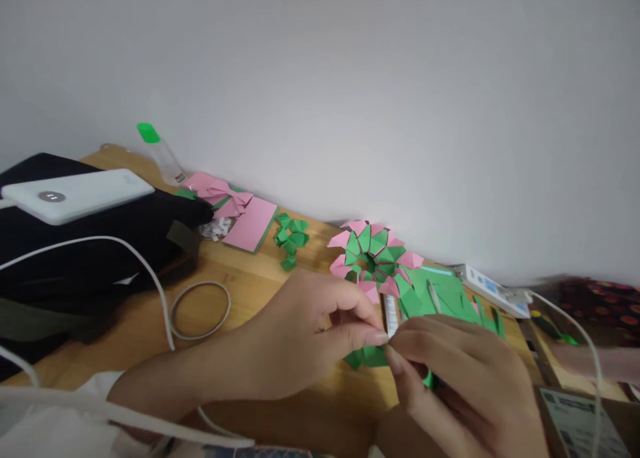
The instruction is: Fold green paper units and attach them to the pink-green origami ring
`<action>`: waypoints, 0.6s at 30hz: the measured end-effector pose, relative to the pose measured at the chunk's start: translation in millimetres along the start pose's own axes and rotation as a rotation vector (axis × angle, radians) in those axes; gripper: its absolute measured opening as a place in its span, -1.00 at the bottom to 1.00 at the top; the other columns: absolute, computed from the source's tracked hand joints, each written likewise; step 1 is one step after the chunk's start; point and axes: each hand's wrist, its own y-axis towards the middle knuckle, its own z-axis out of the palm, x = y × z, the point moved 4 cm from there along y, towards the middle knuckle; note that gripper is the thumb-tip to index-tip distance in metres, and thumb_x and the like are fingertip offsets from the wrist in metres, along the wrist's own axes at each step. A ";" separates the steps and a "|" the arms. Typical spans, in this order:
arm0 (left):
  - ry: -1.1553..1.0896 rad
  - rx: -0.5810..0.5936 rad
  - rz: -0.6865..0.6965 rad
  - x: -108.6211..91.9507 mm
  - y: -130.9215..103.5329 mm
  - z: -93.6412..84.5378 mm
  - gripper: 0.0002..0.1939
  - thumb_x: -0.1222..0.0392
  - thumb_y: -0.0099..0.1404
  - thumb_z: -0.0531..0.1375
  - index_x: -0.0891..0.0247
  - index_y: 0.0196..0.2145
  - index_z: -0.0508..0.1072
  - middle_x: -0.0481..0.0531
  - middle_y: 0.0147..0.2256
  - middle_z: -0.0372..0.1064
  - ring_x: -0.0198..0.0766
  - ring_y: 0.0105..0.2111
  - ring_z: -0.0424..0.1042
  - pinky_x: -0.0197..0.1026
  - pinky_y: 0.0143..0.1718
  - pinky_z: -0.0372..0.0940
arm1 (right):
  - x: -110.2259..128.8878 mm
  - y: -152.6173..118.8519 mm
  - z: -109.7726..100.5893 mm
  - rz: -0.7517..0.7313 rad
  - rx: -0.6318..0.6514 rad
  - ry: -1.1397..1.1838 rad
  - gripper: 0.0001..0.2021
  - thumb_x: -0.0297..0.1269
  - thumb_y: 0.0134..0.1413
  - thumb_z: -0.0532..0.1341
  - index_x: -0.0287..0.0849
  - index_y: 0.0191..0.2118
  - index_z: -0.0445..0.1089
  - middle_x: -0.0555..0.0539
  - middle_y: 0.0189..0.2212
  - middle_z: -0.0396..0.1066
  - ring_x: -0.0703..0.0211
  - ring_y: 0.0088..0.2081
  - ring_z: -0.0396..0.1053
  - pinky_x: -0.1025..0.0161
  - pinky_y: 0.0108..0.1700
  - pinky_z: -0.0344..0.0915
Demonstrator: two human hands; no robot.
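My left hand (305, 338) and my right hand (465, 378) meet fingertip to fingertip near the table's front edge. Both are pinched closed; whatever sits between the fingertips is too small to name. Some green paper shows behind and below the fingers. Just beyond my hands lies a ring of folded pink and green paper (377, 245). To its right are green paper sheets (445, 291) with a thin pale tool (433, 297) on top. Small folded green pieces (290, 238) lie to the left of the ring.
At the left, a white power bank (95, 190) rests on a black bag (100, 258). Pink paper (251, 223) and a green-capped clear bottle (163, 155) stand near the wall. A power strip (493, 290) lies right. White cables cross the foreground. Part of a person's arm (600, 363) shows far right.
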 end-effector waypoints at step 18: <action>-0.230 -0.060 -0.102 13.2 8.0 0.2 -0.83 0.36 0.14 0.27 0.25 -0.58 0.46 -0.13 -0.58 0.46 -0.37 -0.55 0.44 -0.36 -0.54 0.28 | -10.0 -3.1 -5.5 0.268 -0.175 -0.060 -0.82 -0.37 0.19 0.17 -0.16 -0.44 0.39 0.06 -0.62 0.36 0.35 -0.61 0.28 0.34 -0.57 0.19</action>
